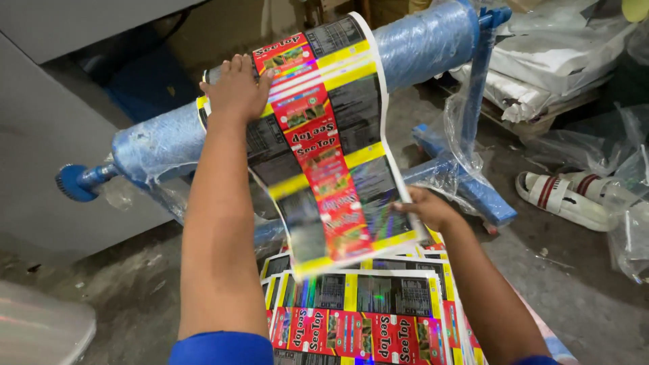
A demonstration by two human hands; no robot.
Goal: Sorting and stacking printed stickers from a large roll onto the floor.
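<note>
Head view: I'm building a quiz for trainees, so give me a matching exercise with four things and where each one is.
Things:
1 left hand
2 right hand
3 printed sheet
4 sandals

Places:
A on the floor at right
B draped over the blue wrapped roller
C pressing the sheet's top on the roller
D gripping the sheet's lower right edge

Pairs: 1-C, 2-D, 3-B, 4-A

You're over gray concrete floor [135,290]; gray machine panel [40,135] left, white sandals [564,196] + plastic-wrapped bundles [554,61] right.
</note>
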